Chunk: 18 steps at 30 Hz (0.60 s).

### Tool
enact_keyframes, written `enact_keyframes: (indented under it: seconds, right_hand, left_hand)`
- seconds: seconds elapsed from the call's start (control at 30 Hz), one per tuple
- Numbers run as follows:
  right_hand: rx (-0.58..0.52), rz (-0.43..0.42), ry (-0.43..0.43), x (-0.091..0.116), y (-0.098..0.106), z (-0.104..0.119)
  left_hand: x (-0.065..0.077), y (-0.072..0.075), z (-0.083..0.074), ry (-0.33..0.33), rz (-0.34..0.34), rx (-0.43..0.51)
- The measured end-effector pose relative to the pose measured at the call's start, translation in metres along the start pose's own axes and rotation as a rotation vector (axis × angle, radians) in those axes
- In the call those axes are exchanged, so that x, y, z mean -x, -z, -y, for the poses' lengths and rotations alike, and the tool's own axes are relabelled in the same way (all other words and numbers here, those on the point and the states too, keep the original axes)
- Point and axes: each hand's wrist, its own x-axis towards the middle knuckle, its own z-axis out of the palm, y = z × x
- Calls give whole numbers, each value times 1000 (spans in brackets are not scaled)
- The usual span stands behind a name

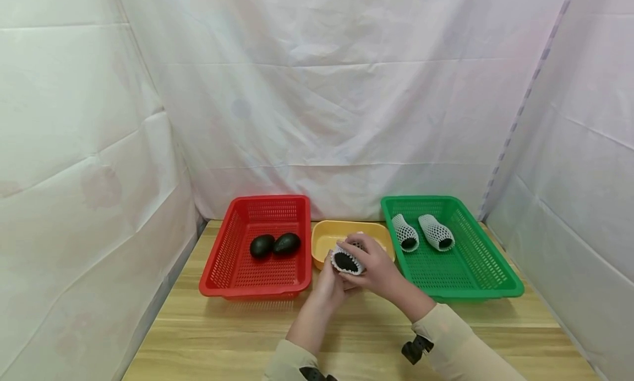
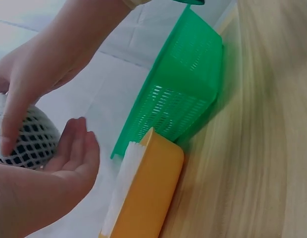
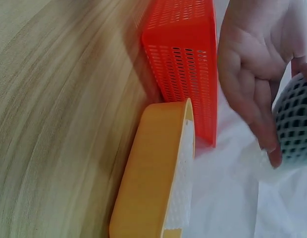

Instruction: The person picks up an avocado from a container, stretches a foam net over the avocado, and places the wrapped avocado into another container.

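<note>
Both hands hold one dark avocado (image 1: 345,261) partly covered by a white foam net sleeve (image 2: 35,141), its dark end showing toward me. My left hand (image 1: 331,284) cups it from the left and below, with the fingers curved beside the net in the left wrist view. From the right and above, my right hand (image 1: 373,265) grips the sleeve, its thumb pressed on the mesh in the left wrist view. The hands are just in front of the yellow tray (image 1: 321,239). White netting (image 3: 180,183) lies in that tray in the right wrist view.
To the left stands a red basket (image 1: 213,271) with two bare avocados (image 1: 274,245) inside. At the right, a green basket (image 1: 487,260) holds two netted avocados (image 1: 437,233). All stand on a wooden table (image 1: 238,337), with white sheeting (image 1: 307,111) behind and at the sides.
</note>
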Motion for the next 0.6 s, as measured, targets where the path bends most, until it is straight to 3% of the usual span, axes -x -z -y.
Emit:
enact_keyframes:
  seconds: [0.2, 0.37, 0.6]
  right_hand:
    - [56, 26, 24, 3, -1, 1]
    - [30, 14, 6, 8, -1, -1]
    - [5, -50, -101, 14, -1, -3]
  left_hand:
    - [1, 4, -9, -37, -47, 87]
    - [4, 11, -19, -81, -81, 139]
    - [4, 19, -29, -145, -147, 215]
